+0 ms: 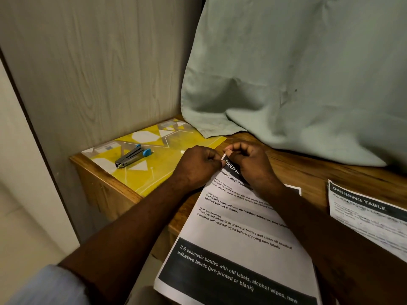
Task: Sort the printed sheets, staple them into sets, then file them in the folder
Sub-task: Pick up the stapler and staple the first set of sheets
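At frame centre, the left hand [198,167] and right hand [247,165] are each pinching the printed sheets' [233,227] top corner with curled fingers [237,148]. The paper is likely light, floppy and crease-prone, so corners and edges are suiting it best.

My left hand [196,166] and right hand [248,164] are bare, and so are my left forearm [132,225] and right forearm [319,227]. The only clothing I can see is my left sleeve [50,287], down in the bottom left corner. It is a light blue, soft-looking fabric with what seem to be faint fine stripes, and its edge is bunched into a rounded fold high on the arm. My right thumb [229,153] shows a short-trimmed nail. My right arm is bare to the lower edge of the view.
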